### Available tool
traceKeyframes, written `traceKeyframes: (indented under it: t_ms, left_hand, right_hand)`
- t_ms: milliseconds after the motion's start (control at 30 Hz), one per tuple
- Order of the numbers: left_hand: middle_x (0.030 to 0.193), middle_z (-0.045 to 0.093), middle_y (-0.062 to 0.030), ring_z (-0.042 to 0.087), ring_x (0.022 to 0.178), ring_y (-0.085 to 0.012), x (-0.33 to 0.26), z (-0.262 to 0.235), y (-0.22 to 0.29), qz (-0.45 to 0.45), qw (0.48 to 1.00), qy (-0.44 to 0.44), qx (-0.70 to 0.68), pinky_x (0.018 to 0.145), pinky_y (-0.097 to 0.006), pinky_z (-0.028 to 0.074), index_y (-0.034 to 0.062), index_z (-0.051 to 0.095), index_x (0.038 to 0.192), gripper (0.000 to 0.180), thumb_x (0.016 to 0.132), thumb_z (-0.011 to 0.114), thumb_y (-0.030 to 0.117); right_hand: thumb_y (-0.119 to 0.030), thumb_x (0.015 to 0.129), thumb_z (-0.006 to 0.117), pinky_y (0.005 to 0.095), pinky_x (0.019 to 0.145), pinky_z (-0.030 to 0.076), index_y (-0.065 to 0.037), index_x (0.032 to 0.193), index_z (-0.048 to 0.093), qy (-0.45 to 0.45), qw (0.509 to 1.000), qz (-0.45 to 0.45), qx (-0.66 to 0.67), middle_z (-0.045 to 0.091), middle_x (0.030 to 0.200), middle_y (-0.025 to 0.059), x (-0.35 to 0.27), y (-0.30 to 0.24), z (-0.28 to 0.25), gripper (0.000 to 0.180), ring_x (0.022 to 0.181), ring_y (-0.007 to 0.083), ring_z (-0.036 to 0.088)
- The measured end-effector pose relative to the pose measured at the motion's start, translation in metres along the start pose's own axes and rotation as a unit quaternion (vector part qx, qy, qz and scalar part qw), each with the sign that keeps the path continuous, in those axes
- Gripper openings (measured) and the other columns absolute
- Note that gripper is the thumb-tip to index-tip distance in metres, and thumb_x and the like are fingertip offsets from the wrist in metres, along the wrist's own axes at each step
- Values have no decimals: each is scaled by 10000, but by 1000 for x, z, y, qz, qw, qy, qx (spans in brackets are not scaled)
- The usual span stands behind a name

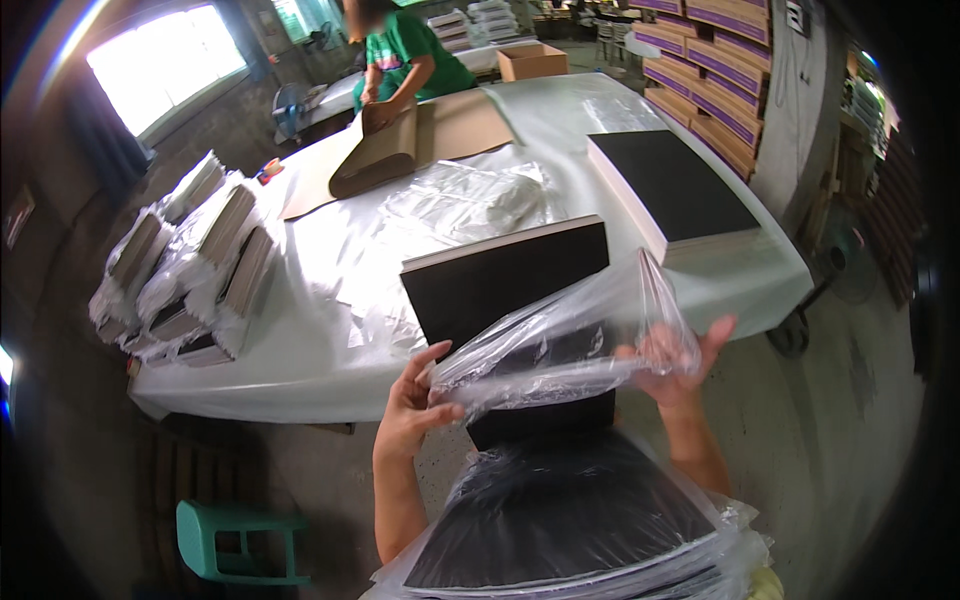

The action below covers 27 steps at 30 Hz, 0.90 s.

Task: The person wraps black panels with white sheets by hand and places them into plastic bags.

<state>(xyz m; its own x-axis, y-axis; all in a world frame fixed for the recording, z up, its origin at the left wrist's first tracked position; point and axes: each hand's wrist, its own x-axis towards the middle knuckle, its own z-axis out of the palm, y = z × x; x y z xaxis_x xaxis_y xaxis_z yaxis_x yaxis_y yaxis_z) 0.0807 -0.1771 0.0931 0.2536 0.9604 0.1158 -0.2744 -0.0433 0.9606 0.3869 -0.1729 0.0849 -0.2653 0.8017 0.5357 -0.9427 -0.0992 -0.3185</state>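
Note:
A clear plastic bag (560, 365) is stretched between my two hands, in front of the table's near edge. My left hand (405, 410) holds the bag's left end, thumb and forefinger on either side of it. At the other end, my right hand (675, 365) holds the film, its fingers seen through the plastic and its thumb sticking out. Behind and partly under the bag, a stack of black sheets with pale edges (500, 275) stands tilted on the table edge. Closer to my body lies a pile of black sheets in clear plastic (570, 510).
A thick black-topped stack (680, 185) lies at the table's right. Plastic-wrapped bundles (190, 260) are piled at left, loose film (470, 200) in the middle. Across the table (330, 370), a person in green (415, 55) handles brown paper (380, 155). A green stool (240, 540) stands lower left.

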Motion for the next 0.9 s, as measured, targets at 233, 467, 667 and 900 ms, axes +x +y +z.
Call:
traceKeyframes:
  t_ms: [233, 467, 667, 900]
  left_hand:
    - [726, 427, -45, 415, 603, -132, 19, -23, 6, 168, 818, 254, 487, 527, -242, 352, 82, 583, 1018, 412, 655, 587, -112]
    - [1015, 429, -94, 469, 574, -207, 67, 4, 14, 203, 730, 362, 542, 541, -323, 415, 152, 538, 1143, 675, 550, 471, -164]
    - [1038, 429, -97, 490, 582, -175, 70, -10, -7, 258, 734, 303, 549, 510, -285, 423, 177, 514, 1177, 715, 548, 498, -163]
    - [877, 554, -88, 525, 601, -184, 46, -11, 3, 369, 752, 284, 467, 498, -255, 427, 77, 586, 1029, 577, 522, 467, -171]
  right_hand:
    - [87, 652, 630, 193, 615, 399, -53, 988, 584, 179, 795, 136, -563, 515, 732, -30, 11, -6, 15, 367, 661, 45, 472]
    - [-1, 699, 617, 307, 620, 410, -87, 1026, 585, 174, 406, -195, -876, 417, 770, 71, 58, -1, -15, 340, 701, 227, 488]
    - [-116, 707, 669, 353, 641, 411, -165, 1146, 547, 142, 376, -161, -901, 385, 883, 87, 80, -16, -26, 458, 730, 241, 479]
    - [-102, 668, 706, 308, 538, 399, -163, 1078, 588, 137, 387, -204, -889, 378, 893, 69, 64, -10, -17, 431, 619, 175, 439]
